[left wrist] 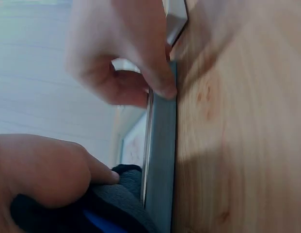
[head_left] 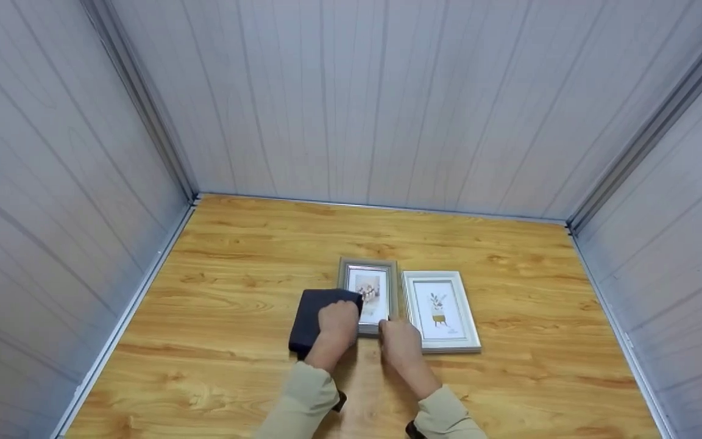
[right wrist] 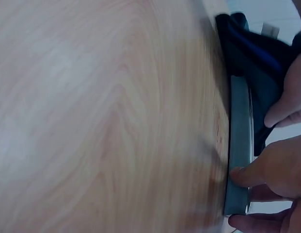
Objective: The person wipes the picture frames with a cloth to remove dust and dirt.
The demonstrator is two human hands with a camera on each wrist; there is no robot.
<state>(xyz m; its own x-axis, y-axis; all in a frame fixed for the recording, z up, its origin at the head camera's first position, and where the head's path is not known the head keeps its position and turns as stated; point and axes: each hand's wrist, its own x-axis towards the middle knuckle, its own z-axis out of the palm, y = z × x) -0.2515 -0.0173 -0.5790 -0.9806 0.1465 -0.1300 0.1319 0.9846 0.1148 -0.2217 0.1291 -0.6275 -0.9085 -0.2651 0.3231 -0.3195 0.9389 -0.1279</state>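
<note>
A folded dark navy cloth [head_left: 313, 317] lies over the left side of a grey-brown picture frame [head_left: 370, 308] that rests flat on the wooden surface. My left hand [head_left: 337, 320] grips the cloth on top of the frame; in the left wrist view its thumb presses into the cloth's fuzzy grey face [left wrist: 123, 196]. At the frame's near right corner, my right hand [head_left: 401, 342] pinches the edge, its thumb on the side of the frame in the right wrist view. The cloth covers part of the frame's glass and left border.
A white picture frame [head_left: 440, 311] with a potted-plant print lies flat just right of the grey-brown one, close to my right hand. Pale panelled walls [head_left: 351, 110] enclose the wood-grain surface [head_left: 235, 274] at the back and both sides.
</note>
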